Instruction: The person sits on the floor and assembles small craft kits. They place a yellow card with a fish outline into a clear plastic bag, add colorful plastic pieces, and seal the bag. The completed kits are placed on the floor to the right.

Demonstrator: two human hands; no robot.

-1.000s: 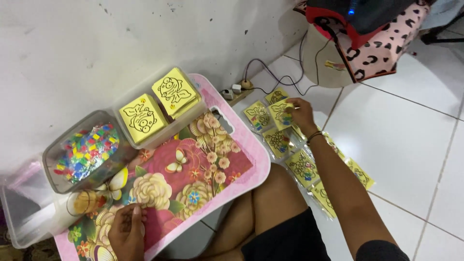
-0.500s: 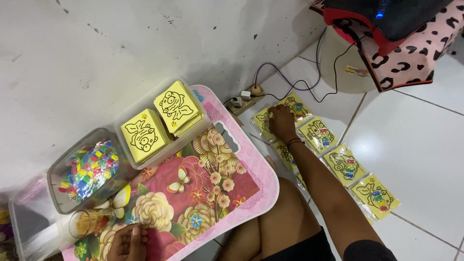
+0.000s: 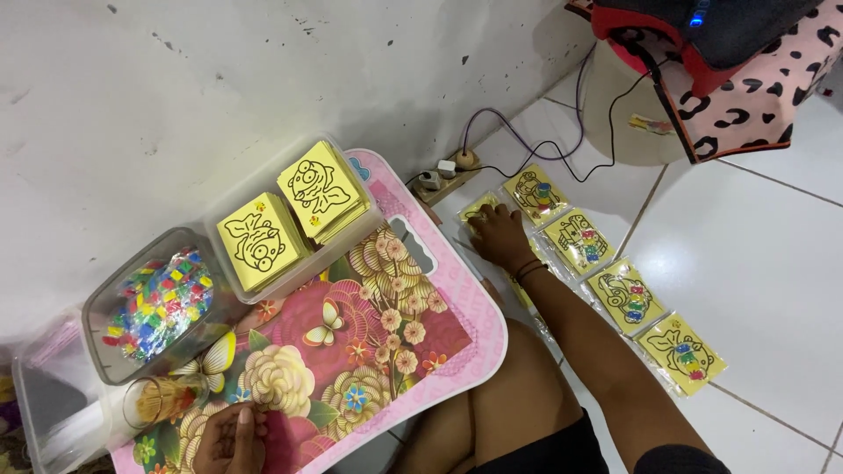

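My right hand lies palm down on a yellow picture card in a clear sleeve on the white tile floor, next to the pink lap tray's right edge. A row of several more bagged yellow cards runs from it toward the lower right. My left hand rests with curled fingers on the flowered top of the pink tray, near its front left corner. It holds nothing that I can see.
A clear box holds two stacks of yellow outline cards. Left of it sit a tub of small coloured packets and a cup of thin sticks. A power strip and cables lie by the wall. A leopard-print cloth hangs at the upper right.
My right hand has shifted left along the row of bagged cards and now presses on the one nearest the tray. The view has moved closer. My left hand stays on the tray.
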